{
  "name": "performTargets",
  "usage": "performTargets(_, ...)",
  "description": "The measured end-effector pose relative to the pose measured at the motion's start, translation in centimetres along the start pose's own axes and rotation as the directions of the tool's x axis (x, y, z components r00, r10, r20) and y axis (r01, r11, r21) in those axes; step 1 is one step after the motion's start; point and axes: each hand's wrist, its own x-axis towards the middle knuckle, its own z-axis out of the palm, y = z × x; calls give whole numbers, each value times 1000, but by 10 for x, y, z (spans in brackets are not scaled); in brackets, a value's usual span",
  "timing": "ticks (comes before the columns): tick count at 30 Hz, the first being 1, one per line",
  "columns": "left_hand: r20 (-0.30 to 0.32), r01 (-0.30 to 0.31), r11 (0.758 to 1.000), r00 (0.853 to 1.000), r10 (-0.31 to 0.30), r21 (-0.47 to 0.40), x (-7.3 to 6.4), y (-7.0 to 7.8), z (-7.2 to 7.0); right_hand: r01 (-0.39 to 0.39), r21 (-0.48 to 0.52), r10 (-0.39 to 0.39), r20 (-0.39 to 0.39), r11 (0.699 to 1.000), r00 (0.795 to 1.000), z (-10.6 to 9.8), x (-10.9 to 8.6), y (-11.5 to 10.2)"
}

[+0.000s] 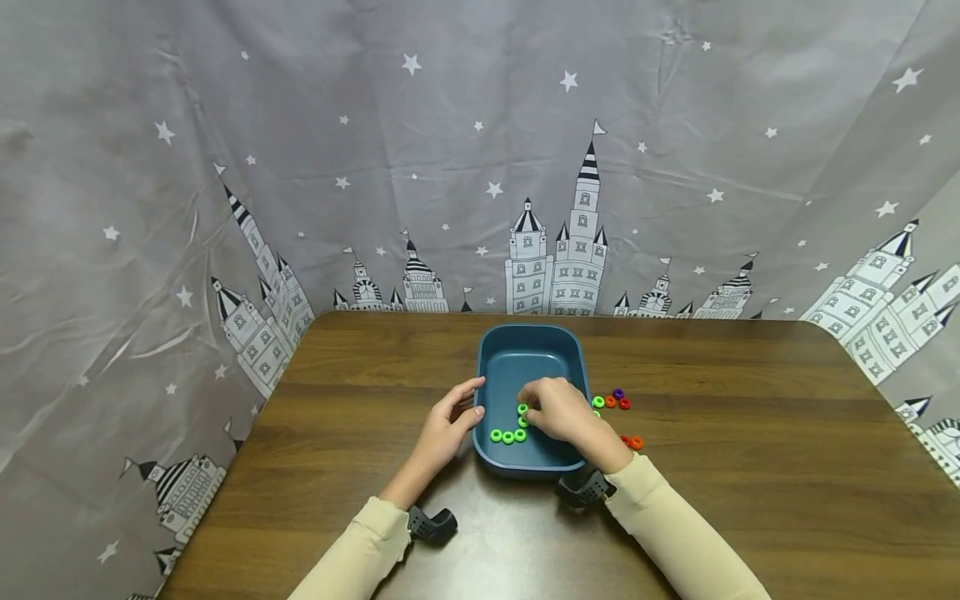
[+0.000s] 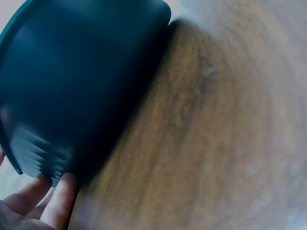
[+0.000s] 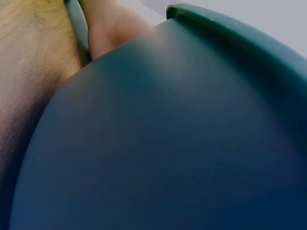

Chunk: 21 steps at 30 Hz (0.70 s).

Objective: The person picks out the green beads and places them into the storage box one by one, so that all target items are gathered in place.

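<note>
Your left hand (image 1: 441,432), fingers spread, touches the blue tray (image 1: 525,371) on the desk (image 1: 375,375); your right hand (image 1: 558,408) is at the green rings (image 1: 508,437) inside, though I can't tell whether it pinches one.

Smooth plastic tray (image 1: 528,367) (faintly glossy), shiny wood-grain table (image 1: 750,417).

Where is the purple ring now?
In the head view, the purple ring lies on the table, right of the blue tray, beside an orange ring and a red ring.
</note>
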Motion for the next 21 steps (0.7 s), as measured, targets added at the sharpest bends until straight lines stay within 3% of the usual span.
performTargets(21,-3,-1,1000,1000,1,18,0,0,0,-50,-33,51,50,998,997,-2,-2,-4)
